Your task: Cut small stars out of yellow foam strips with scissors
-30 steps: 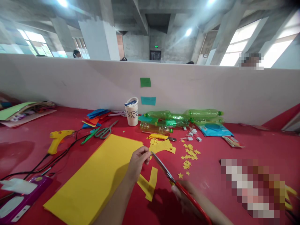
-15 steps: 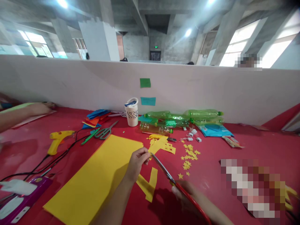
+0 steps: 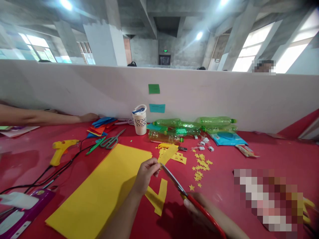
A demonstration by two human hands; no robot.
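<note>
My left hand (image 3: 147,173) pinches a strip of yellow paper (image 3: 168,153) between thumb and fingers. My right hand (image 3: 196,206) is closed around red-handled scissors (image 3: 177,184), whose blade tips meet the paper right at my left fingertips. Under my left forearm lies a large stack of yellow sheets (image 3: 99,189). Cut yellow strips (image 3: 161,197) rest on the red table just below my hands. To the right of the held strip are several small yellow paper stars (image 3: 203,162), and behind it a yellow scrap with star-shaped holes (image 3: 180,158).
Green plastic bottles (image 3: 186,124) lie along the white partition (image 3: 99,89), beside a white cup (image 3: 140,121). At left are grey scissors (image 3: 112,141), a yellow glue gun (image 3: 61,149), cables and a purple power strip (image 3: 30,212). Another person's arm (image 3: 50,115) reaches in from the left.
The other person's arm has stretched further right, its hand now by the coloured papers. My hands, the strip and the scissors have hardly moved.
</note>
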